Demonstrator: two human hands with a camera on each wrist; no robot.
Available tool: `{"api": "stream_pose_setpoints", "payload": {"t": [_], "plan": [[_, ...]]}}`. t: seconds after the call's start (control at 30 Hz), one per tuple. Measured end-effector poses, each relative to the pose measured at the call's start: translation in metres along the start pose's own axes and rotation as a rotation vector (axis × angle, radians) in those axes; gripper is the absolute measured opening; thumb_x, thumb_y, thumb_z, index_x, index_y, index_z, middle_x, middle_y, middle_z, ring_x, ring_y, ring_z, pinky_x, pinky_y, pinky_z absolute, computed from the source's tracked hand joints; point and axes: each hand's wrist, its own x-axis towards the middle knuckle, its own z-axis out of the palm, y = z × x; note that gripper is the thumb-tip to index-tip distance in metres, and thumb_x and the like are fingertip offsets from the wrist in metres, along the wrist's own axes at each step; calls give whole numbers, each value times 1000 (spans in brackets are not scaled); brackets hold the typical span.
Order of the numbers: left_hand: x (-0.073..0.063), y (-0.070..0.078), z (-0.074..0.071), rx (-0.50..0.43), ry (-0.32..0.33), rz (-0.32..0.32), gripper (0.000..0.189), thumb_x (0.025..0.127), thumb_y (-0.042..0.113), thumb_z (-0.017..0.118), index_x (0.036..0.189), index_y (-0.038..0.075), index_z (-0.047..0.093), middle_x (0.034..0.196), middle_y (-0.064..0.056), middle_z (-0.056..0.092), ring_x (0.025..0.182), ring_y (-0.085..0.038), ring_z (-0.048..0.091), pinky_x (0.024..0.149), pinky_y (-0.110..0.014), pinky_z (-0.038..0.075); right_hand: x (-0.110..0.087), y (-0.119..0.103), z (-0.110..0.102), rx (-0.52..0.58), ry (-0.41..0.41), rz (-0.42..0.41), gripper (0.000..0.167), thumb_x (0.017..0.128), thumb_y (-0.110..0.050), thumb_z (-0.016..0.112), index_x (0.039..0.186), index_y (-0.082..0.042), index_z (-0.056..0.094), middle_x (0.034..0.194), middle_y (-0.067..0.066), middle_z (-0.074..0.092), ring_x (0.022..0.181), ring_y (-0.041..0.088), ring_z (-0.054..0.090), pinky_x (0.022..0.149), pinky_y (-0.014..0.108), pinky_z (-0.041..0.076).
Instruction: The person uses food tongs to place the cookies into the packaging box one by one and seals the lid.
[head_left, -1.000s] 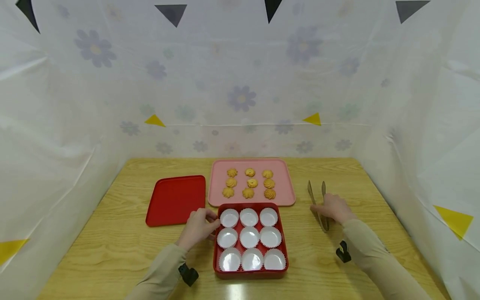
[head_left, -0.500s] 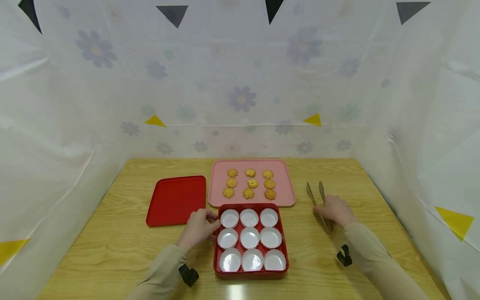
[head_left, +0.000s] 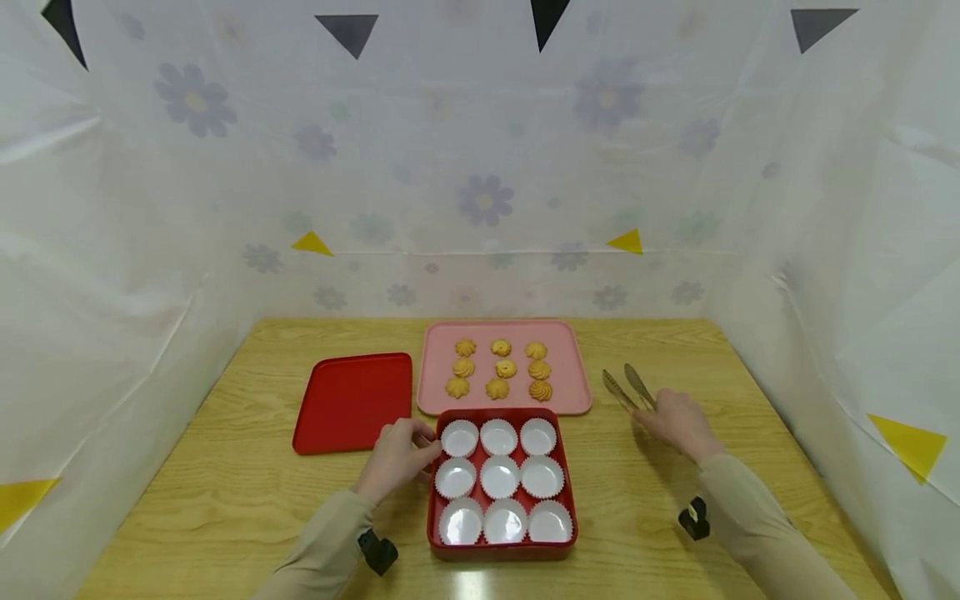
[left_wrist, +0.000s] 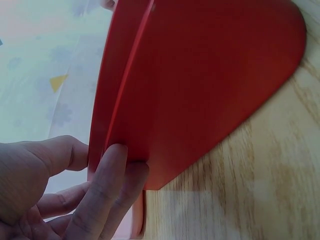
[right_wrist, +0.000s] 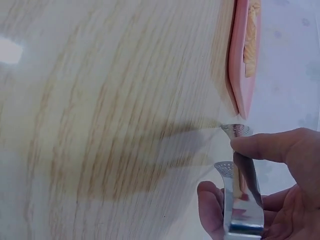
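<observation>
My left hand [head_left: 401, 457] grips the left wall of a red square box [head_left: 504, 552] near its far corner. Thumb at the rim and fingers against the outer wall [left_wrist: 200, 90] show in the left wrist view. Rows of white fluted paper cups [head_left: 499, 477] fill the box, with nothing in them. On the right, my right hand [head_left: 681, 423] holds metal tongs [head_left: 639, 385] between thumb and fingers, their perforated tips apart and pointing away toward the far left. In the right wrist view the tongs [right_wrist: 244, 212] have nothing between their tips.
Behind the box lies a pink tray [head_left: 570, 367] bearing several piped cookies [head_left: 506, 368] in rows. A flat red square lid or tray [head_left: 352, 404] lies left of it. White floral sheeting [head_left: 483, 167] encloses the wooden table [head_left: 225, 483] at the back and sides.
My right hand has turned the tongs so their tips swing left and come up off the table. The left hand and the box stay put.
</observation>
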Motion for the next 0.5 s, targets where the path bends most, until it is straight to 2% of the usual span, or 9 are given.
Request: {"api": "stream_pose_setpoints", "payload": {"t": [0.1,0.17,0.33,0.5], "plan": [[0,0,0,-2,-4,0,17,90,6,70,103,-6,70,82,-12,70,60,-15,69,56,-32,60,-1,-1,-1,5,10,6,35,96,-29,58,70,-7,47,57,2,46,48,13,44,46,27,37],[0,0,0,-3,-6,2,17,91,6,70,103,-6,70,82,-12,70,60,-16,69,56,-32,60,-2,-2,-2,16,12,6,34,97,-27,58,73,-4,49,57,3,48,48,13,45,46,27,38],[0,0,-1,1,-2,10,18,91,6,70,103,-6,70,81,-13,71,61,-17,70,57,-33,60,-5,-2,-4,50,21,-20,36,99,-22,56,98,14,53,66,11,55,51,15,47,46,29,39],[0,0,-1,-5,4,12,17,90,6,71,103,-6,70,81,-13,72,59,-17,70,57,-34,60,-4,0,-3,95,11,-42,46,99,-19,55,118,22,48,69,14,59,49,14,44,47,29,37]]}}
